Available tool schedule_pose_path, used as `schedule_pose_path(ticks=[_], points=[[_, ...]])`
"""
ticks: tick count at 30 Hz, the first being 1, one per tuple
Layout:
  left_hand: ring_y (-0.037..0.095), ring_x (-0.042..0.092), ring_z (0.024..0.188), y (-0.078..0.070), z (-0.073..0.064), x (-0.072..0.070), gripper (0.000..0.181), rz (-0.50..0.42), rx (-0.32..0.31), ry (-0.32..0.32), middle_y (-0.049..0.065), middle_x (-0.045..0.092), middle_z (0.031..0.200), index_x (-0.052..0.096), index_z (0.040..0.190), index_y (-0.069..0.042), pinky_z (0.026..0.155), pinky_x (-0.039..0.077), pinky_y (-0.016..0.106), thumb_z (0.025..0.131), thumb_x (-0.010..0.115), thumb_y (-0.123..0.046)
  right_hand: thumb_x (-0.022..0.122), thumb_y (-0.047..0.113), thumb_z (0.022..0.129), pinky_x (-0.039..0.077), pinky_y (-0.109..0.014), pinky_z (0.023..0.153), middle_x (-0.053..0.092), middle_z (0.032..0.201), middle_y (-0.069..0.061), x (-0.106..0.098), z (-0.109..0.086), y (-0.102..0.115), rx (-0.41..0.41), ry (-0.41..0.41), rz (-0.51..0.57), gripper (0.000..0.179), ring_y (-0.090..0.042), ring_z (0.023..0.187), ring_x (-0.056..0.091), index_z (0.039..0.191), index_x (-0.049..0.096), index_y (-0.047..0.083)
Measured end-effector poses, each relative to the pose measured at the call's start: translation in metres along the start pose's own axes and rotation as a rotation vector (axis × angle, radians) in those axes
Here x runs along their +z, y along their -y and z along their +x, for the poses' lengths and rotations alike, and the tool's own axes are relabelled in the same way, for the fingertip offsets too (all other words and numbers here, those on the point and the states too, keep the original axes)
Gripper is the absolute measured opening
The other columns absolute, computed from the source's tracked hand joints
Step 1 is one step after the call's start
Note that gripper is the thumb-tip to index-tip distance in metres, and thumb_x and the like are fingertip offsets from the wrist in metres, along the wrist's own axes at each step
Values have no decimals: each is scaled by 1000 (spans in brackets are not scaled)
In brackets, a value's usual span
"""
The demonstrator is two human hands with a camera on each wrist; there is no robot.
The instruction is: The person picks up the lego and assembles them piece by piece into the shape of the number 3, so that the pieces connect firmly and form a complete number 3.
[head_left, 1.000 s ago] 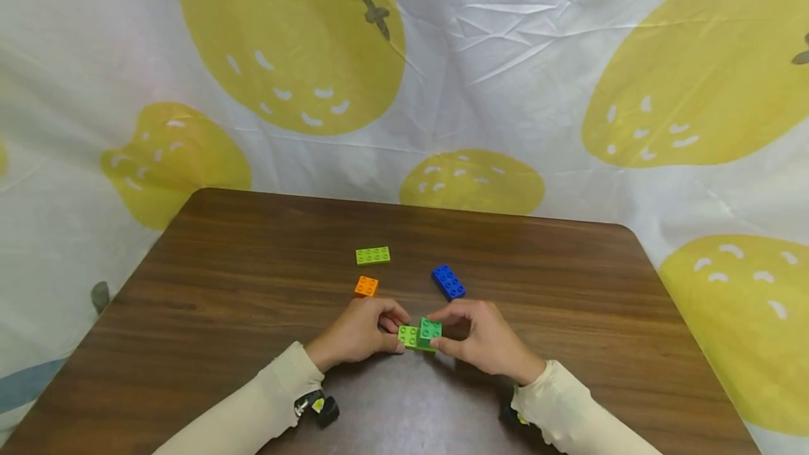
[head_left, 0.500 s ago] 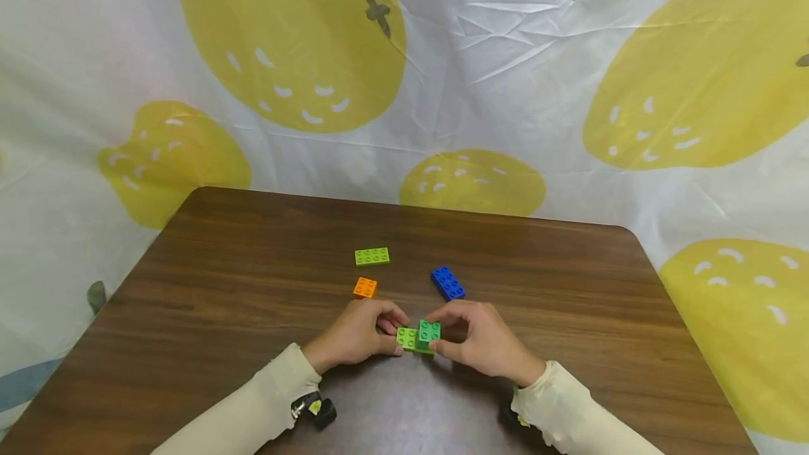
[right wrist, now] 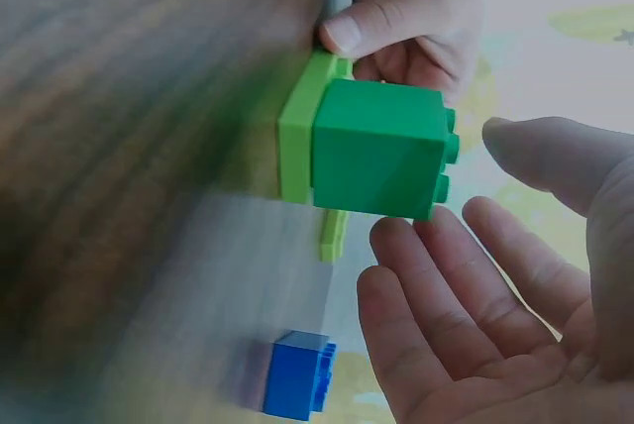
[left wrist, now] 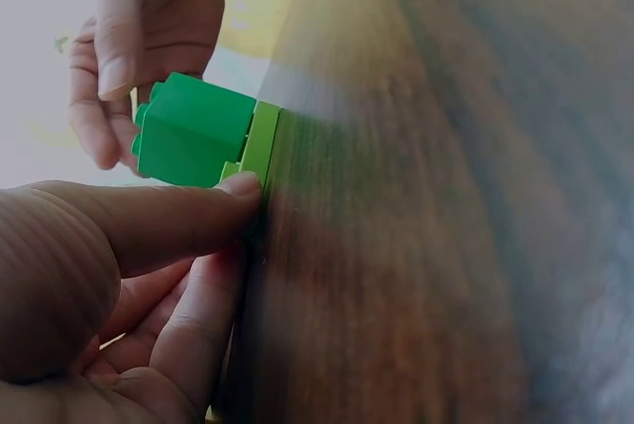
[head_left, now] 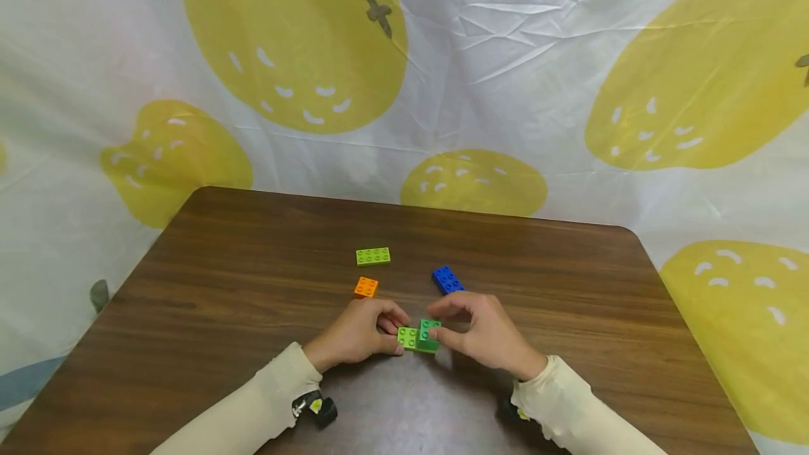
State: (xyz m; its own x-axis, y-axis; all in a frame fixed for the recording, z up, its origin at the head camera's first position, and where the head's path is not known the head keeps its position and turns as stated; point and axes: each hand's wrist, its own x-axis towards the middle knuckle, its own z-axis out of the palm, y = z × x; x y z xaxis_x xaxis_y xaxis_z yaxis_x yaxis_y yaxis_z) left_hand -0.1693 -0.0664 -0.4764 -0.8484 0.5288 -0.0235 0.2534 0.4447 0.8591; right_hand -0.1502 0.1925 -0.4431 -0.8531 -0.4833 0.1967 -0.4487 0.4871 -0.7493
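My left hand (head_left: 357, 332) pinches the left end of a lime-green building plate (head_left: 406, 338) between thumb and fingers, low at the table surface. On the plate's right end sits a taller green building brick (right wrist: 376, 147), its studs facing up. My right hand (head_left: 485, 334) hovers around that brick with thumb and fingers spread apart. In the right wrist view its thumb (right wrist: 555, 152) lies off the studs, and its relaxed fingers show near the brick's far side, not curled round it.
Beyond the left hand an orange brick (head_left: 366, 287) lies on the brown table (head_left: 253, 272). Farther back is a second lime-green plate (head_left: 373, 256). A blue brick (head_left: 447, 279) lies just beyond the right hand. A fruit-print cloth (head_left: 480, 104) hangs behind the table.
My right hand has loosened from the green brick and lifted slightly, its fingers parting. The brick stays on the plate, and the left hand keeps its pinch.
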Motion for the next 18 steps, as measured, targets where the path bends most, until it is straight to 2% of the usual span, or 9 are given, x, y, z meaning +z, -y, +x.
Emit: schedule_pose_path(ticks=[6, 12, 18], points=[[9, 67, 87, -1, 0, 0, 35, 9, 2, -5, 0, 76, 99, 78, 110, -8, 77, 57, 20, 79, 93, -10, 86, 15, 88, 64, -44, 92, 80, 113, -11, -5, 4, 4, 33, -38, 7, 32, -21, 102, 77, 117, 77, 4], [10, 67, 88, -1, 0, 0, 35, 12, 6, -3, 0, 76, 100, 77, 110, -8, 78, 57, 21, 79, 93, -10, 86, 14, 89, 64, -46, 91, 80, 113, -12, -8, 9, 4, 18, -84, 10, 30, -23, 101, 77, 115, 77, 4], [10, 68, 89, -1, -1, 0, 35, 17, 10, -6, -1, 76, 100, 78, 111, -9, 79, 58, 22, 79, 92, -11, 86, 14, 88, 64, -49, 90, 80, 109, -12, -9, 13, 2, 21, -132, 29, 26, -17, 96, 77, 113, 78, 10]])
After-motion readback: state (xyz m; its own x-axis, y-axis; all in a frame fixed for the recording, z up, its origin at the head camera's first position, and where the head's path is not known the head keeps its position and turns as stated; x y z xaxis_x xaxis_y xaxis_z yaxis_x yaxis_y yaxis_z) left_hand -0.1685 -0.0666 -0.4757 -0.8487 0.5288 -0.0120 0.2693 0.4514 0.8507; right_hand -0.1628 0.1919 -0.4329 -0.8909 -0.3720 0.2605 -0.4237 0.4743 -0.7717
